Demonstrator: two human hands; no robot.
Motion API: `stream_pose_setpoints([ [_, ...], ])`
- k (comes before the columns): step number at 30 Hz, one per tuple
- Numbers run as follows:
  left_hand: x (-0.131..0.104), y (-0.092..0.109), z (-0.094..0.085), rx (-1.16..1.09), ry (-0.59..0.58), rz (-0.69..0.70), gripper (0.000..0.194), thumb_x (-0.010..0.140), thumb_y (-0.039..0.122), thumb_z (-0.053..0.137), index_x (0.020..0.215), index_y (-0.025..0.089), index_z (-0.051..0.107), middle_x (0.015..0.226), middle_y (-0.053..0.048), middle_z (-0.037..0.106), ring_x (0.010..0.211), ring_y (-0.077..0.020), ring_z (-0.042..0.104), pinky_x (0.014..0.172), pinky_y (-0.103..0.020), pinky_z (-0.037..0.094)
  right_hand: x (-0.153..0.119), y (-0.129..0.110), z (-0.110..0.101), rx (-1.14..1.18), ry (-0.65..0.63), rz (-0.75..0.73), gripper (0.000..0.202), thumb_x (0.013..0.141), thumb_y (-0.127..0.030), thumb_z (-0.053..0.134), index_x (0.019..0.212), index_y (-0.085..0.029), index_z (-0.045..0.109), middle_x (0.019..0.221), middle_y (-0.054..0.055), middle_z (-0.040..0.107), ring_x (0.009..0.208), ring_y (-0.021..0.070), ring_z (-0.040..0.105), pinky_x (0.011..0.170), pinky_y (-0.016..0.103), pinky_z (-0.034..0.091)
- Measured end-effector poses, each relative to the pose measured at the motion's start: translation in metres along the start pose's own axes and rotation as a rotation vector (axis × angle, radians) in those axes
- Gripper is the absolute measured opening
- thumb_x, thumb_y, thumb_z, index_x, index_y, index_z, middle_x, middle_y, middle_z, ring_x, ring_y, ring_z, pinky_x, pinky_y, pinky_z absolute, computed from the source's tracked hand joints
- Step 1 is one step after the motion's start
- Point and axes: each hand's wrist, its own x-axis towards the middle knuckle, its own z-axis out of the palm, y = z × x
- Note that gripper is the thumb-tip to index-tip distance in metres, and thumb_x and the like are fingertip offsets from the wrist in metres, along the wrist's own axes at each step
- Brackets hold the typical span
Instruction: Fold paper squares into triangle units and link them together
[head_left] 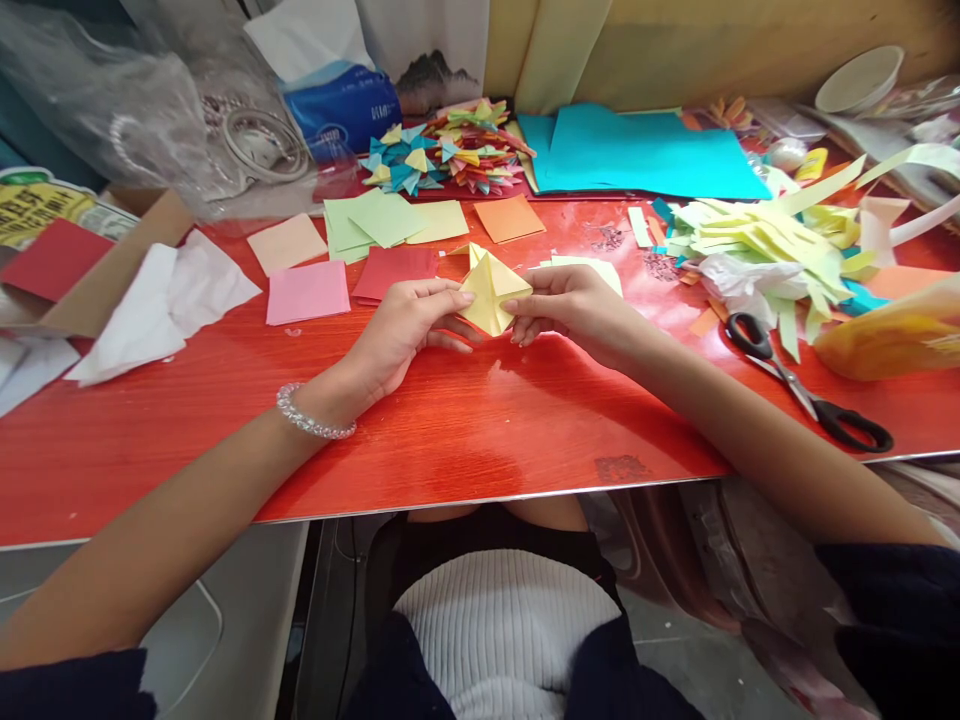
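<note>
A piece of yellow origami paper (pixel 489 290), folded into a pointed shape with a standing flap, is held just above the red table (pixel 480 430). My left hand (pixel 412 330) pinches its left corner between thumb and fingers. On the opposite side, my right hand (pixel 574 305) grips the right corner the same way. Behind my right hand lies some pale yellow paper (pixel 600 270), partly hidden by it. Close beyond my left hand is a stack of red paper squares (pixel 394 272), with pink squares (pixel 307 292) to its left.
Green squares (pixel 375 220) and orange squares (pixel 508 218) lie farther back. Finished folded pieces (pixel 450 150) are heaped beside blue sheets (pixel 645 150). At right are paper strips (pixel 750 240) and black-handled scissors (pixel 802 385) near the table edge. A cardboard box (pixel 124 260) stands left.
</note>
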Motion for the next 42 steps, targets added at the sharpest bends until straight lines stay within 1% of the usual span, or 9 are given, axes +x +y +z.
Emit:
stream_pose_setpoints([
  [5, 0.000, 0.002, -0.001, 0.087, 0.008, 0.003, 0.015, 0.081, 0.023, 0.060, 0.086, 0.010, 0.067, 0.077, -0.006, 0.070, 0.060, -0.0089, 0.065, 0.058, -0.017, 0.054, -0.002, -0.002, 0.001, 0.008, -0.004, -0.009, 0.015, 0.074, -0.026, 0.072, 0.078, -0.013, 0.067, 0.064, 0.004, 0.067, 0.059, 0.0119, 0.066, 0.059, 0.021, 0.056],
  [10, -0.001, 0.005, 0.000, 0.101, 0.002, 0.020, 0.017, 0.080, 0.023, 0.062, 0.093, 0.012, 0.066, 0.082, -0.005, 0.071, 0.061, -0.0086, 0.065, 0.059, -0.017, 0.054, -0.002, -0.003, 0.001, 0.066, -0.039, -0.020, 0.026, 0.072, -0.036, 0.074, 0.080, -0.012, 0.068, 0.069, 0.003, 0.068, 0.062, 0.0112, 0.067, 0.062, 0.020, 0.057],
  [14, -0.002, 0.005, 0.001, 0.134, 0.026, 0.026, 0.018, 0.081, 0.025, 0.062, 0.093, 0.012, 0.065, 0.083, -0.005, 0.070, 0.061, -0.0084, 0.065, 0.060, -0.017, 0.054, -0.002, -0.002, 0.000, 0.075, -0.033, -0.022, 0.032, 0.076, -0.044, 0.068, 0.081, -0.012, 0.068, 0.070, 0.005, 0.068, 0.064, 0.0121, 0.068, 0.064, 0.021, 0.058],
  [21, 0.000, 0.002, 0.001, 0.123, -0.054, 0.047, 0.025, 0.078, 0.033, 0.066, 0.089, 0.011, 0.066, 0.088, -0.007, 0.070, 0.065, -0.0097, 0.065, 0.062, -0.020, 0.053, 0.000, 0.004, 0.002, 0.029, 0.008, -0.044, 0.021, 0.074, -0.034, 0.073, 0.074, -0.013, 0.069, 0.066, 0.003, 0.068, 0.055, 0.0108, 0.066, 0.055, 0.020, 0.057],
  [25, 0.001, 0.000, 0.000, 0.132, -0.045, 0.069, 0.022, 0.076, 0.032, 0.068, 0.084, 0.012, 0.066, 0.086, -0.005, 0.068, 0.066, -0.0093, 0.063, 0.061, -0.020, 0.052, -0.001, 0.003, 0.004, 0.009, 0.037, -0.040, 0.020, 0.074, -0.033, 0.072, 0.072, -0.014, 0.068, 0.064, 0.003, 0.068, 0.053, 0.0100, 0.065, 0.052, 0.020, 0.056],
  [29, 0.001, -0.001, 0.000, 0.146, -0.040, 0.107, 0.021, 0.073, 0.032, 0.070, 0.079, 0.012, 0.065, 0.084, -0.004, 0.065, 0.073, -0.0111, 0.061, 0.061, -0.021, 0.051, -0.002, 0.001, 0.006, -0.013, 0.043, -0.046, 0.016, 0.075, -0.028, 0.071, 0.070, -0.014, 0.067, 0.064, 0.003, 0.068, 0.052, 0.0100, 0.064, 0.051, 0.020, 0.055],
  [33, 0.001, -0.004, 0.002, 0.156, -0.044, 0.110, 0.022, 0.072, 0.030, 0.072, 0.081, 0.013, 0.064, 0.078, -0.002, 0.063, 0.071, -0.0104, 0.060, 0.063, -0.021, 0.049, -0.004, 0.000, 0.008, -0.062, 0.002, -0.058, 0.018, 0.074, -0.030, 0.073, 0.070, -0.013, 0.066, 0.060, 0.002, 0.066, 0.052, 0.0111, 0.064, 0.051, 0.022, 0.055],
  [36, 0.002, -0.007, 0.002, 0.151, -0.044, 0.111, 0.021, 0.071, 0.030, 0.072, 0.081, 0.014, 0.062, 0.076, -0.001, 0.063, 0.071, -0.0108, 0.060, 0.065, -0.022, 0.047, -0.006, -0.001, 0.009, -0.122, -0.067, -0.045, 0.020, 0.075, -0.032, 0.072, 0.067, -0.013, 0.065, 0.057, 0.001, 0.065, 0.052, 0.0124, 0.065, 0.051, 0.023, 0.055],
  [42, 0.002, -0.006, 0.000, 0.222, -0.040, 0.132, 0.023, 0.071, 0.032, 0.072, 0.065, 0.014, 0.057, 0.063, 0.002, 0.055, 0.060, -0.0082, 0.051, 0.056, -0.021, 0.039, -0.008, -0.004, 0.009, -0.165, -0.181, 0.034, 0.018, 0.076, -0.029, 0.070, 0.067, -0.015, 0.064, 0.056, 0.001, 0.065, 0.050, 0.0107, 0.063, 0.052, 0.023, 0.055],
])
